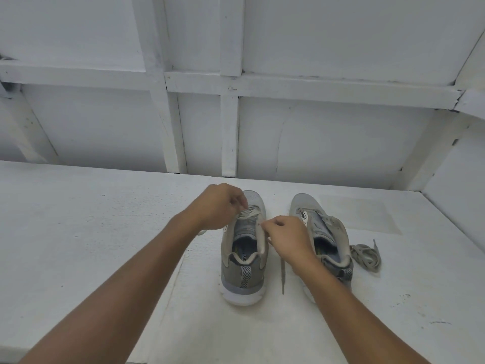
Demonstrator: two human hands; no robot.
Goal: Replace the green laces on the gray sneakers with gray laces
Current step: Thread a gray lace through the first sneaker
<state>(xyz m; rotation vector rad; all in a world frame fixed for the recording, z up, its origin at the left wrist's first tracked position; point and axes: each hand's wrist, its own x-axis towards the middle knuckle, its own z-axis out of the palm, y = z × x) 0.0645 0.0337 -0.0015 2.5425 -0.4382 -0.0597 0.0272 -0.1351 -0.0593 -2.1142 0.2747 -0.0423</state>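
1. white table (78, 232), both shoes sit toward its far edge, heels facing the camera
2. left shoe (244, 279), with the right shoe (307, 203) just beside it
3. left hand (220, 206) pinches the lace (246, 214) over the left shoe's front eyelets
4. right hand (286, 237) pinches the lace's other end, tail dangling between the shoes
5. spare lace (367, 256) bunched up right of the right shoe

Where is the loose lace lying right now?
In the head view, the loose lace lies on the white table, on the right, just beside the heel of the right sneaker.
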